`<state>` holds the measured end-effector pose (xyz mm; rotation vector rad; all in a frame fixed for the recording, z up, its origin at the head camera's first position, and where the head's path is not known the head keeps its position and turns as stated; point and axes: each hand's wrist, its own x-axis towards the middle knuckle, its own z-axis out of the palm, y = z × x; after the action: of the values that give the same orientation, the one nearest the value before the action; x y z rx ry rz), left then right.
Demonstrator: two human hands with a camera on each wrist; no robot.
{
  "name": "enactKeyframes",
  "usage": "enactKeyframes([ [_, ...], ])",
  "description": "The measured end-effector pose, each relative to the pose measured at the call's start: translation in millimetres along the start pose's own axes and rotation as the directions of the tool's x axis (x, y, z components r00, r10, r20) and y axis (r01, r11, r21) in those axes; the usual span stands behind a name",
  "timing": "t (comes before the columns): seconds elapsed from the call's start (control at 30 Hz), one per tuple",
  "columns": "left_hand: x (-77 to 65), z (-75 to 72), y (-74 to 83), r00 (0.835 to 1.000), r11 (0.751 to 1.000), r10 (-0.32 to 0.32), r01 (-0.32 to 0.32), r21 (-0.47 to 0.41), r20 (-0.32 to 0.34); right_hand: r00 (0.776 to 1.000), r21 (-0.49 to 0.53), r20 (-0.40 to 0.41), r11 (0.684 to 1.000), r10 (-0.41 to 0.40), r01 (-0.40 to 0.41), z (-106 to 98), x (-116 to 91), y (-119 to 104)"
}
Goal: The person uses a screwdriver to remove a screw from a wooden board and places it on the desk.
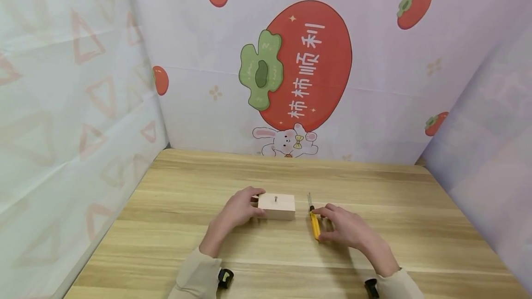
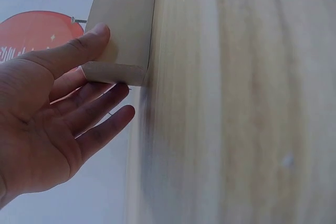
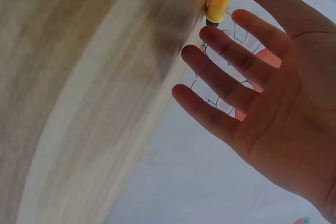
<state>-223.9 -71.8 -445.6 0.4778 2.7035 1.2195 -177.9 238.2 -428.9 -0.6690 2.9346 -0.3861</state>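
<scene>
A pale rectangular wooden block (image 1: 277, 214) lies on the table, with a small screw (image 1: 276, 198) standing upright from its top. My left hand (image 1: 238, 207) holds the block's left end, the thumb on the near face and the fingers round the far side. In the left wrist view, the lower fingers (image 2: 107, 119) stretch past the end of the block (image 2: 126, 19). Right of the block lies a screwdriver with a yellow handle (image 1: 315, 226) and a thin metal shaft. Around that handle my right hand (image 1: 348, 226) is spread, its thumb and index finger close beside it.
The wood-grain table (image 1: 199, 179) reaches back to a cloth backdrop (image 1: 191, 119) printed with persimmons and a rabbit. Pale cloth walls (image 1: 70, 128) border the left and right sides. Black straps (image 1: 225, 278) sit at both wrists.
</scene>
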Motion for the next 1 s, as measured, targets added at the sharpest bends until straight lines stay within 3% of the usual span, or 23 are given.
enactKeyframes([
  [0.37, -1.2, 0.3, -2.0, 1.0, 1.0, -0.005, 0.005, -0.017, -0.006, 0.996, -0.015, 0.084, 1.0, -0.01, 0.011, 2.6, 5.0, -6.4],
  [0.57, -0.9, -0.2, -2.1, 1.0, 0.999, -0.017, 0.017, -0.034, -0.007, 0.997, -0.033, 0.048, 0.998, -0.059, 0.06, 2.1, 5.5, -7.6],
  [0.87, 0.4, 0.1, -2.3, 1.0, 0.999, -0.017, 0.017, -0.03, -0.004, 0.999, 0.006, 0.041, 1.0, -0.009, 0.009, 0.6, 5.6, -13.2],
  [1.0, -0.4, 0.1, -1.7, 1.0, 0.999, -0.022, 0.022, -0.03, -0.005, 1.0, 0.017, 0.006, 1.0, -0.023, 0.023, 0.3, 3.8, -13.2],
])
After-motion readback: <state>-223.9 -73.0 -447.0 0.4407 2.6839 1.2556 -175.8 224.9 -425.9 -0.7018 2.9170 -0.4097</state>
